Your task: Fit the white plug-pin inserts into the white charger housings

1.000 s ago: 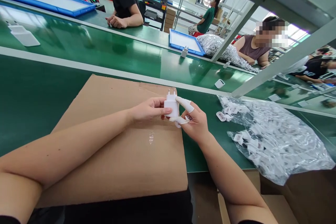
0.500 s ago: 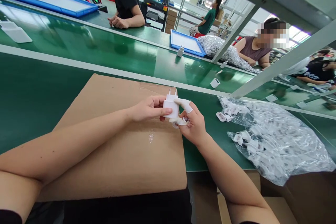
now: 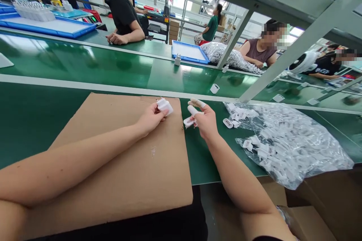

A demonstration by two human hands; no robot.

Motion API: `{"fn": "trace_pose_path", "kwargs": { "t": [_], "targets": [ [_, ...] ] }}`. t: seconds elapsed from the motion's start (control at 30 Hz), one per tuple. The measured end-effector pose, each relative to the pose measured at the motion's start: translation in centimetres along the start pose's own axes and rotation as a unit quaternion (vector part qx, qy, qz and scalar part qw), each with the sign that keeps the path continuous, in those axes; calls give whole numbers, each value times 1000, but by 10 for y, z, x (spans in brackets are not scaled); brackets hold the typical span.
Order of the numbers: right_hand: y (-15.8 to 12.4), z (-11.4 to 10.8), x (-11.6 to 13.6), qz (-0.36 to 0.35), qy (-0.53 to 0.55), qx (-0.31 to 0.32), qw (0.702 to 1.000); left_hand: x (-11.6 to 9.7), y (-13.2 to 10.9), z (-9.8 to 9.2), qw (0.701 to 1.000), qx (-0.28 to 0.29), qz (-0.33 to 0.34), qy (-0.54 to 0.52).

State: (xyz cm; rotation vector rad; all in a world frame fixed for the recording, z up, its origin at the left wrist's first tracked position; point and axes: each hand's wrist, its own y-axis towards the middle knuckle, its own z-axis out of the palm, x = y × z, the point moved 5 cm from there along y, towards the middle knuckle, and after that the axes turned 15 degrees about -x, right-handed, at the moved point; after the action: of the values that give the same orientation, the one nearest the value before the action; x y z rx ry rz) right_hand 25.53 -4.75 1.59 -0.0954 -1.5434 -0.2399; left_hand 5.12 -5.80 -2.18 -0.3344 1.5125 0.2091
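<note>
My left hand (image 3: 149,119) is closed on a white two-pin charger plug (image 3: 165,107), tilted with its pins pointing up and left. It holds the plug above a flat cardboard sheet (image 3: 132,173). Just past the sheet's right edge, my right hand (image 3: 207,119) wears pale finger cots on some fingers. Between thumb and fingers it pinches a small white oval plastic piece (image 3: 188,122), and its upper fingers stretch out to the left. The two hands are apart. Similar white pieces (image 3: 227,123) lie right of that hand, at the mouth of a clear plastic bag (image 3: 299,143).
Beyond a pale rail runs a green conveyor belt (image 3: 118,71) carrying white charger parts (image 3: 214,89). Across it are blue trays (image 3: 190,52) and several seated people. A slanted metal post (image 3: 283,58) rises at right. Open cardboard boxes (image 3: 308,222) stand below the table edge.
My hands have separated: the plug has gone left and tilted in my left hand, while the right has come away with the white oval piece. The view has shifted slightly.
</note>
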Motion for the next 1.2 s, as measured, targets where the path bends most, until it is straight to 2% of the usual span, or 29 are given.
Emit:
{"fn": "trace_pose_path", "kwargs": {
  "t": [0.1,0.2,0.3,0.4,0.5,0.6,0.73,0.8,0.87,0.93,1.0,1.1,1.2],
  "targets": [
    [13,-6,-7,60,56,-34,996,-11,23,6,996,-12,-7,90],
    [17,-5,-14,108,58,-30,992,-34,62,10,979,-59,77,181],
    [17,-3,-17,118,10,5,993,-52,107,8,947,-130,131,261],
    [19,-8,-14,85,-50,15,995,-60,146,-2,918,-187,153,315],
    [22,-17,-6,11,-143,8,990,-59,173,-20,892,-235,157,353],
    [21,-19,2,-93,-299,58,948,-50,186,-38,877,-235,106,405],
    [13,-15,-2,-129,-441,173,871,-45,184,-57,868,-231,62,435],
    [11,-15,-5,-138,-477,188,847,-45,173,-64,855,-268,61,440],
    [10,-15,-6,-146,-495,183,837,-45,156,-68,842,-316,83,430],
    [10,-14,-7,-153,-501,172,835,-43,137,-65,837,-337,128,411],
    [11,-13,-6,-162,-491,151,843,-39,120,-55,842,-309,182,403],
    [12,-12,-2,-169,-449,109,871,-31,100,-29,851,-214,257,404],
    [11,-12,0,-140,-406,89,899,-30,89,0,855,-116,315,396]
  ]
}}
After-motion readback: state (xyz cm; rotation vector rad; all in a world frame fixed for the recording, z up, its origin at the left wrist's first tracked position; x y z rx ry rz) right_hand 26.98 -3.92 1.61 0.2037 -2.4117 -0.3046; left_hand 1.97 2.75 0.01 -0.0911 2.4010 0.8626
